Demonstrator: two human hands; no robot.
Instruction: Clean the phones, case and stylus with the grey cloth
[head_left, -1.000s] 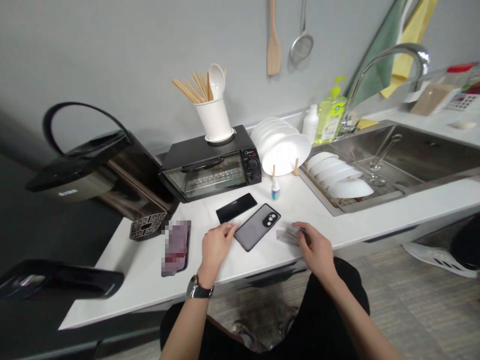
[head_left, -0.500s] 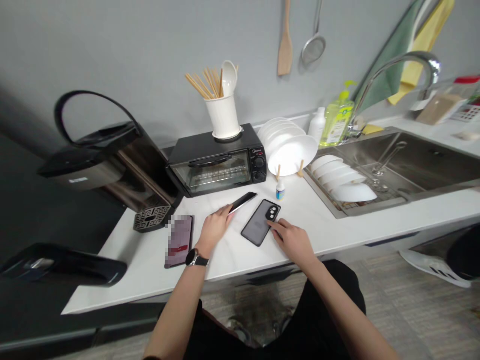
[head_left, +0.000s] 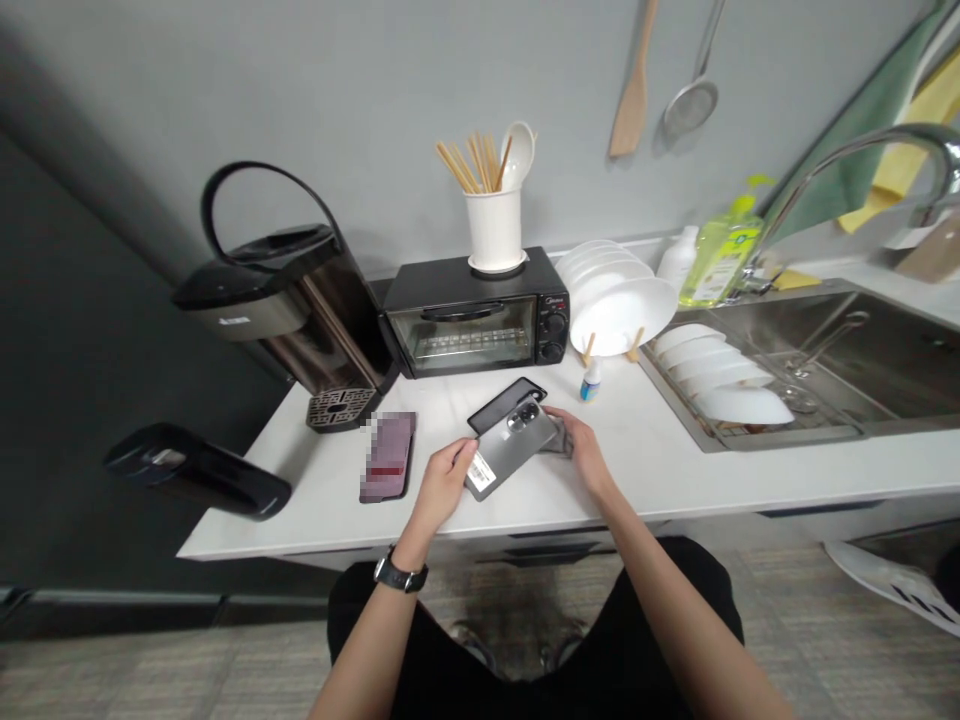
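A grey smartphone point(head_left: 514, 447), back upward, is tilted above the counter with its camera end away to the right. My left hand point(head_left: 442, 478) grips its near-left end, by a white label. At the camera end, my right hand point(head_left: 583, 447) is closed on a crumpled grey cloth point(head_left: 559, 438), its fingertips against the phone's edge. Behind the phone lies a black phone case point(head_left: 499, 405), partly covered by it. Another phone point(head_left: 391, 455), its picture partly pixelated, rests left of my left hand. A small white and blue bottle point(head_left: 590, 382) stands beyond my right hand.
A toaster oven point(head_left: 472, 335) with a white utensil pot point(head_left: 495, 228) on top stands against the wall. Left of it are a water dispenser point(head_left: 315, 330) and a dark bottle-like object point(head_left: 199, 470). Racked plates point(head_left: 619, 310) and a sink point(head_left: 847, 425) with bowls are on the right.
The phone in my left hand has turned from edge-on to back upward and moved right, over the case. My right hand has left the case and now holds the grey cloth. The view has shifted.
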